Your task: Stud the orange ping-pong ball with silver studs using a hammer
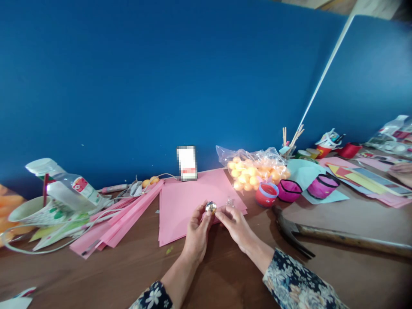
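Observation:
My left hand (198, 227) is closed, its thumb and fingers pinching a small shiny gold-silver ball (210, 208), whose exact kind I cannot make out. Close against the ball's right side, the fingertips of my right hand (234, 225) are pressed together. Anything between those fingertips is too small to tell. Both hands are just above the near part of a stack of pink paper sheets (193, 195). Behind my right hand lies a small clear, glinting item (229, 201), partly hidden by the fingers.
A claw hammer (337, 239) lies to the right. Behind it stand a red cup (267, 195), magenta cups (289, 190) and a bag of orange balls (251, 171). Pink strips (125, 223), a plastic bottle (69, 184) and a paper cup (35, 210) are left. Another person's hand (402, 174) shows far right.

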### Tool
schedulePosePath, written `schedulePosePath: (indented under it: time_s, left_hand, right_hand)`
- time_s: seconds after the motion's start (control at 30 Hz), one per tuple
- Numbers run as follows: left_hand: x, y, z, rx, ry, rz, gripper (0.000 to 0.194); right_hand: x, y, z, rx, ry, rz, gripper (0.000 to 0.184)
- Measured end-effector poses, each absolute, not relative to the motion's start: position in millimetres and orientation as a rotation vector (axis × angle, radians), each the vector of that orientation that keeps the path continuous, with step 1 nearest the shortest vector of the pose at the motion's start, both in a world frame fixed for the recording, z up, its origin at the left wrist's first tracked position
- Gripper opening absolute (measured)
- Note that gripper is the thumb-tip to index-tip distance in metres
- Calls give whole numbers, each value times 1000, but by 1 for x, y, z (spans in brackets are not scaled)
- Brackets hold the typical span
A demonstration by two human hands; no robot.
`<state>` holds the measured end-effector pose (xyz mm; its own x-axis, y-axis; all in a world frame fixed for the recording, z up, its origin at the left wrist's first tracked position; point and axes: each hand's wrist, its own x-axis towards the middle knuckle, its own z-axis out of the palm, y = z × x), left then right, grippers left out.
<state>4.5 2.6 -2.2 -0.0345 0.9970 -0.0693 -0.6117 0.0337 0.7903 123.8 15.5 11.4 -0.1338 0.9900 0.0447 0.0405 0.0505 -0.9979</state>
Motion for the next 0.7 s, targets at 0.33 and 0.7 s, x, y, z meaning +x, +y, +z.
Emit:
schedulePosePath:
  time_s: [0.33,0.7]
  left_hand:
    - [5,3,-2,653,782,1443,44]
    - [4,4,-5,691,802,1442,42]
  right_hand:
    - [124,16,11,-1139,-1377,1225,27]
    - [125,15,10,-1131,-1382,1227,25]
